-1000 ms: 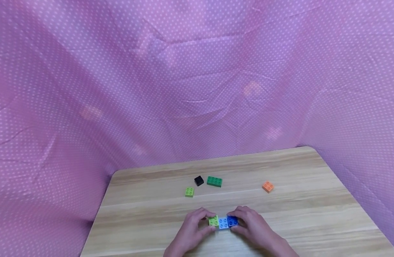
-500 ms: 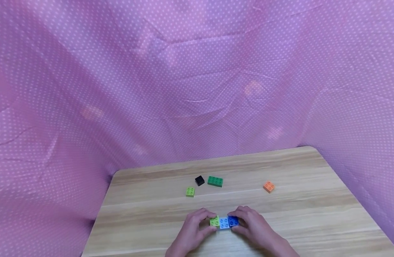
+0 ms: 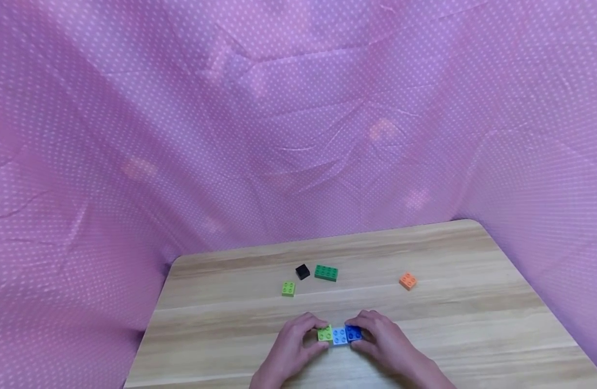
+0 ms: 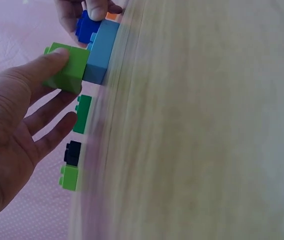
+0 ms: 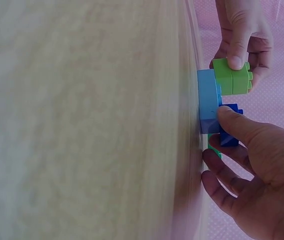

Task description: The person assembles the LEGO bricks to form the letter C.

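Note:
My left hand pinches a lime green toy brick between thumb and fingers. Opposite it, my right hand pinches a dark blue brick. Between the two, a light blue brick shows several studs on top. In the right wrist view, that light blue brick lies low against the table, with the lime brick and the dark blue brick at its upper side, one toward each end. The lime brick juts past the light blue one in the left wrist view. Fingers hide whether they are fully pressed on.
Farther back on the wooden table lie a black brick, a long green brick and another lime brick. An orange brick sits off to the right. Pink dotted cloth hangs behind and at both sides.

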Motion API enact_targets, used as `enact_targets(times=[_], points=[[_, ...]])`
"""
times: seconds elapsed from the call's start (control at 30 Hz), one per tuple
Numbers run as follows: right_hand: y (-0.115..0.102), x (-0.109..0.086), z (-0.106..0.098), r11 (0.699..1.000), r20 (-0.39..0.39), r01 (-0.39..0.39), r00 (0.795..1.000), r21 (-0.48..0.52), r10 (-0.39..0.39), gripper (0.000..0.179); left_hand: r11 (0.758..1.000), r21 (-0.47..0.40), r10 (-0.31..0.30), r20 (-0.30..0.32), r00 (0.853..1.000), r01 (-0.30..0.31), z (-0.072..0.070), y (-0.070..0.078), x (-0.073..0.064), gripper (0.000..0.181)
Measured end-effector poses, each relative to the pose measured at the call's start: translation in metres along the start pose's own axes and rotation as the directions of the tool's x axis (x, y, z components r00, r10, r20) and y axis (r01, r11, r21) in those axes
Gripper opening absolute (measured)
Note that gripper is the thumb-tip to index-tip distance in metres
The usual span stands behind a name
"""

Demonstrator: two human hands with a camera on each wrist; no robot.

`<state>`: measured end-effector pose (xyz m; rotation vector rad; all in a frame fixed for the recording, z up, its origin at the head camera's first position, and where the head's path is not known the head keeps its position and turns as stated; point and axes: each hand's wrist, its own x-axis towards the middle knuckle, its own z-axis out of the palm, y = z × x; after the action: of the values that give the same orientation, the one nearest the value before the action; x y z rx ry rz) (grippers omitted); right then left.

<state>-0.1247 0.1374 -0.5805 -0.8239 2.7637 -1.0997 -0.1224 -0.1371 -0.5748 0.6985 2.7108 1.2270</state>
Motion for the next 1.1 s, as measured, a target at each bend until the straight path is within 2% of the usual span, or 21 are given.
enact_targets(times=[0.23,0.4,0.6,0.67,0.77,0.83,0.93,1.1], points=[[0.002,0.005,0.001,1.000,-0.010,0.005,1.000,-0.001,-0.005,0.039,0.998,0.058,-0.024,-0.001,1.000,0.024,-0.001,-0.001,0.003,0.036],[0.003,0.008,0.002,1.000,-0.010,0.008,1.000,-0.001,-0.008,0.037,0.996,0.084,-0.038,0.025,0.999,0.035,-0.001,-0.004,0.005,0.039],[0.004,0.010,0.001,1.000,-0.008,-0.007,1.000,0.000,0.007,0.038,0.995,0.101,-0.013,0.077,0.997,0.005,-0.010,-0.015,0.007,0.063],[0.003,0.011,0.001,1.000,-0.006,-0.012,1.000,0.000,0.012,0.038,0.995,0.101,-0.016,0.049,0.999,0.011,-0.019,-0.021,0.007,0.068],[0.004,0.013,0.001,1.000,0.001,-0.017,1.000,0.001,0.017,0.039,0.995,0.093,-0.021,-0.040,0.999,0.024,-0.038,-0.032,0.010,0.069],[0.005,0.015,0.001,1.000,0.004,-0.021,1.000,0.000,0.021,0.039,0.996,0.071,-0.042,-0.097,0.994,0.049,-0.051,-0.040,0.014,0.067],[0.007,0.016,0.001,1.000,0.001,-0.023,1.000,-0.002,0.023,0.039,0.997,0.062,-0.028,-0.149,0.988,0.038,-0.067,-0.054,0.023,0.068],[0.009,0.017,0.000,1.000,-0.003,-0.021,1.000,-0.002,0.021,0.039,0.992,0.128,0.018,-0.205,0.979,0.009,-0.079,-0.082,0.043,0.066]])
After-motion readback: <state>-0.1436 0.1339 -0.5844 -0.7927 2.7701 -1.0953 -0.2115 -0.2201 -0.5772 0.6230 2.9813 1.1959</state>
